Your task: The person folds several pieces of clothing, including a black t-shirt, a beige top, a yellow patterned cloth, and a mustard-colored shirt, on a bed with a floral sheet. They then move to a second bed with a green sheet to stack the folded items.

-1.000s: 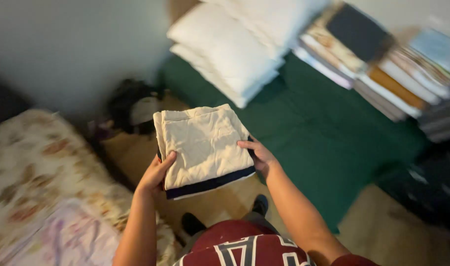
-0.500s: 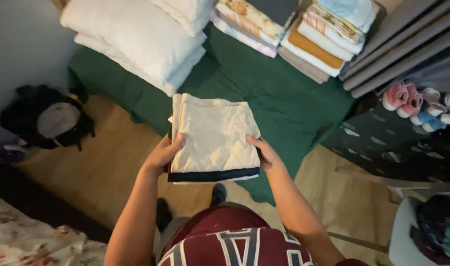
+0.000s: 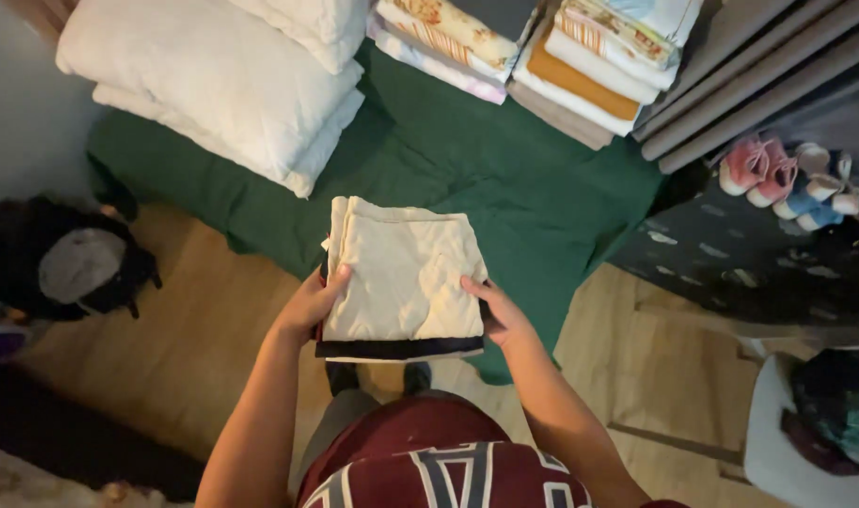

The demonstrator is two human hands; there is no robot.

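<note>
Folded cream cloth stack (image 3: 403, 277) sits flat between your palms, above the green mattress (image 3: 542, 188) edge. Left hand (image 3: 309, 303) clamps at 9 o'clock, right hand (image 3: 498, 310) at 3. Risk: the dark bottom layer (image 3: 401, 348) could slip out at 6 if pressure eases.

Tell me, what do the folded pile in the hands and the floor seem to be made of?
The folded pile looks like soft woven or knitted cloth, matte cream on top with a dark layer beneath; its creases and limp edges suggest this. The floor looks like wood or wood-look laminate, with a light brown colour, a faint sheen and plank lines.
</note>
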